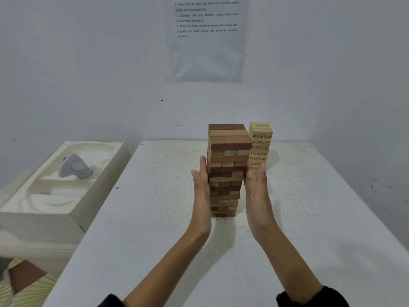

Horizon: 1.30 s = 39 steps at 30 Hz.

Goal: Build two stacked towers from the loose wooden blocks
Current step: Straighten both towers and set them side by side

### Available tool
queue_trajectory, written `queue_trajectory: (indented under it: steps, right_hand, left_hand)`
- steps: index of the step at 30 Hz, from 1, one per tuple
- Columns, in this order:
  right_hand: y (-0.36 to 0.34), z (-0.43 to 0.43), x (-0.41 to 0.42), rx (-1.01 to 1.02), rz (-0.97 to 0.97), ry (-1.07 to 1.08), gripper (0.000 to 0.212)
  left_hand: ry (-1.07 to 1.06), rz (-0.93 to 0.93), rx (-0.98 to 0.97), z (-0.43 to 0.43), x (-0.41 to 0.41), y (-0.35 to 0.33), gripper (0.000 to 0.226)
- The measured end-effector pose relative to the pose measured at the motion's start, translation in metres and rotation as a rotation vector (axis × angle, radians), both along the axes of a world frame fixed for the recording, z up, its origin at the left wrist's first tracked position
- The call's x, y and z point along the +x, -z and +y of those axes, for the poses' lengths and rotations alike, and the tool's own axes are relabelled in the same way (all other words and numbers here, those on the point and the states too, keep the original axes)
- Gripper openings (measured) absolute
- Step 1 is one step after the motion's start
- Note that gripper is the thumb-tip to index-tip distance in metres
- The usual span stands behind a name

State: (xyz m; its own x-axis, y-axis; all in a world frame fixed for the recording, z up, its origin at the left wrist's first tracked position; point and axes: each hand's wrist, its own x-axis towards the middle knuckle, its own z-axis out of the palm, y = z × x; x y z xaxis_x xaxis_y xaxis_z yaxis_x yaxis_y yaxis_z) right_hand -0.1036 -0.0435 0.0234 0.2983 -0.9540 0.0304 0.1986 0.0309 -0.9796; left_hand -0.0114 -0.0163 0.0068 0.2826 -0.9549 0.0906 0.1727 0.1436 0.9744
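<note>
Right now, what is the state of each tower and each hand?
brown tower: upright, stacked, some blocks slightly out of line
pale numbered tower: upright, neatly stacked
left hand: open, fingers straight, flat against brown tower's left side
right hand: open, fingers straight, flat at its right side

Background clutter round your white counter (155,229), mostly on the left.
Your counter is scuffed and sits against a plain white wall (88,74). A printed sheet (207,47) in a clear sleeve hangs on that wall, and the text is too small to read properly. Just beside the counter's left edge is a cream moulded tray (76,218) with a grey rounded device (74,167) lying in its far recess. The bottom-left corner shows a green striped mat (33,293) with something brown (24,275) on it, unclear what.
</note>
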Motion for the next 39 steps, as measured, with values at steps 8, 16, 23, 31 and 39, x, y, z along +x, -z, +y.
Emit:
queue_trajectory:
  steps: [8,16,23,31,39]
  right_hand:
    - [-0.002,0.007,0.005,-0.021,-0.007,-0.015,0.065]
    - [0.004,0.005,0.01,-0.048,0.061,-0.015,0.076]
    - [0.016,-0.021,-0.015,-0.136,0.17,-0.06,0.072]
    - [0.015,-0.064,-0.039,-0.266,0.503,-0.265,0.083]
    - [0.002,-0.08,-0.041,-0.366,0.531,-0.294,0.071]
  left_hand:
    - [-0.016,-0.039,-0.007,0.002,-0.004,-0.001,0.059]
    - [-0.017,-0.052,-0.027,0.004,-0.005,-0.001,0.073]
    - [-0.074,-0.265,-0.075,-0.003,0.026,0.005,0.092]
    - [0.15,-0.62,0.075,-0.028,0.08,0.004,0.073]
    - [0.173,-0.637,0.048,-0.035,0.08,0.001,0.063]
